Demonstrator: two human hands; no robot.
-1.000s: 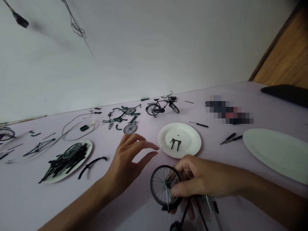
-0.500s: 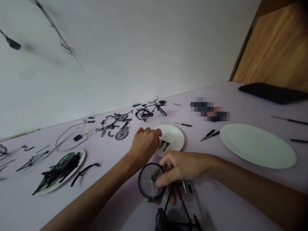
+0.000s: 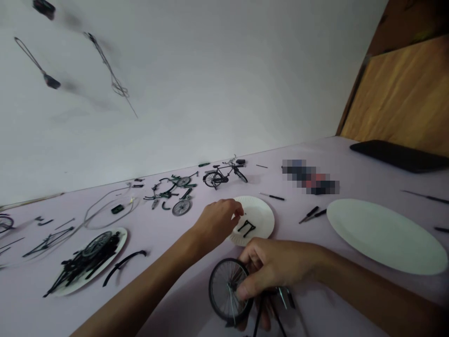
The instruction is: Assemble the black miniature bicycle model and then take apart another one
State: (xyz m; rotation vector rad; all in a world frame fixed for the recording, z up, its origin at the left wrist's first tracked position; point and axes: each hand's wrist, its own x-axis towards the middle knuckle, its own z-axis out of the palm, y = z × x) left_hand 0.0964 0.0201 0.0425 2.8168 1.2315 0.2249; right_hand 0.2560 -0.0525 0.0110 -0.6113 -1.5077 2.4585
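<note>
My right hand [image 3: 277, 264] is closed around a model bicycle, close to its spoked wheel [image 3: 229, 290]. The thumb presses near the wheel hub, and the black frame [image 3: 261, 318] runs down past the bottom edge of the picture. Over the left part of a small white paper plate [image 3: 264, 224] hovers my left hand [image 3: 217, 222], fingers curled and fingertips pinched low. Whether anything is between them is too small to make out. A black bracket-shaped part [image 3: 247, 228] and a tiny speck-like piece [image 3: 245, 214] lie on that plate.
An assembled model bicycle [image 3: 224, 175] stands at the back beside loose bicycle parts [image 3: 171, 189]. At left, a plate [image 3: 121, 245] carries black parts, with a curved black piece [image 3: 122, 264] beside it. Screwdrivers [image 3: 310, 214] and a large white plate [image 3: 386, 234] lie right.
The camera view has tilted up, so everything sits lower in the picture. My left hand stays over the plate, and my right hand still holds the model bicycle.
</note>
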